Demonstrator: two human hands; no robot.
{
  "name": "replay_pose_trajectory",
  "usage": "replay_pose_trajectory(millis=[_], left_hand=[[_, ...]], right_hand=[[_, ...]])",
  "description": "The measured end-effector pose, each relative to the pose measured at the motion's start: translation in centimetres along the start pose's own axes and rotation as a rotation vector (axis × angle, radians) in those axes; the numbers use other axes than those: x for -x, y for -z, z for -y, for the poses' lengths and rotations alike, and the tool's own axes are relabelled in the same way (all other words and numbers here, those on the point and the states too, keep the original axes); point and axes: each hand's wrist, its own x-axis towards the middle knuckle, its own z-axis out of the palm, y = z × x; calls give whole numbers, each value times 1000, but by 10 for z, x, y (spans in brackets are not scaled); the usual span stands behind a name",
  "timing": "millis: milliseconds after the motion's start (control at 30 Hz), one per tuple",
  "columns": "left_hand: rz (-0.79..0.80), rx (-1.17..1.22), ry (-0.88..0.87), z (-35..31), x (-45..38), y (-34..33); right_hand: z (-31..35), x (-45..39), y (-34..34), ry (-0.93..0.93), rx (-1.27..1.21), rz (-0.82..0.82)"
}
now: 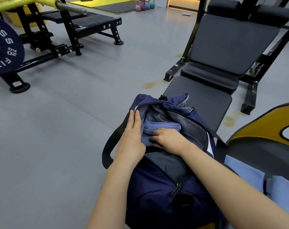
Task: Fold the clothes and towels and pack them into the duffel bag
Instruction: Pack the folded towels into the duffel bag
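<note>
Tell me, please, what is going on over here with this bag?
A person is packing a navy fabric duffel bag on a black padded gym bench. The left hand lies with straight fingers against the rim of the open mouth, holding it apart. The right hand curls its fingers on a folded lavender-blue cloth inside the bag. More light blue fabric lies at the lower right.

Duffel bag (150,182): navy blue shell, grey lining (195,129), black straps (108,144); folded towel (158,127) inside, periwinkle blue. Bench (201,103): plain black pads; floor (66,129): flat grey, yellowish stains. Weight plate (6,52): dark navy, white lettering; kettlebells (145,4): pink, purple, blue, teal; cloth (249,177) at right: light blue.
</note>
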Motion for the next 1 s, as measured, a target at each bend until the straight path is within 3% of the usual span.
replay_pose_trajectory(millis=[233, 367, 467, 567, 700, 867, 1000], left_hand=[[6, 5, -1, 2, -1, -1], [0, -9, 3, 2, -1, -1], [3, -16, -5, 1, -1, -2], [15, -15, -8, 0, -2, -1], [36, -21, 3, -4, -1, 1], [56, -23, 32, -7, 0, 4], [59, -35, 40, -5, 0, 4]], right_hand=[[4, 0, 5, -147, 21, 92], [0, 3, 7, -168, -162, 201], [1, 4, 4, -197, -261, 123], [-2, 4, -2, -182, -137, 25], [-13, 1, -19, -173, 72, 16], [-19, -2, -29, -239, 61, 171], [-23, -7, -34, -278, -91, 352]])
